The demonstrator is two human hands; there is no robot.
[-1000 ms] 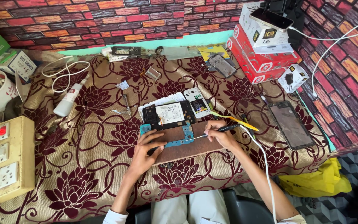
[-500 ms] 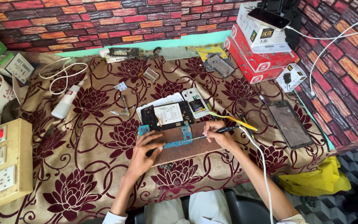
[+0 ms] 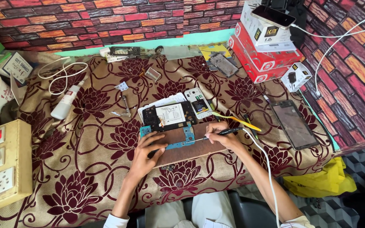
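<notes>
Left arm: bare forearm rises from the bottom edge, angled up and a little to the right, a white sleeve cuff at its lower end.
Left hand (image 3: 146,152): palm down, fingers bent and spread, fingertips pressing downward.
Right arm: bare forearm comes in from the lower right, slanting up and to the left.
Right hand (image 3: 220,134): fingers curled in a pen-style pinch, thumb and forefinger closed together, knuckles up.
Spacing: the 2 hands sit near each other, not touching.

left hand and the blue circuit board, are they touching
Touching. The head view shows the left hand with fingertips pressed on the near edge of the blue circuit board, which lies on the wooden block.
</notes>
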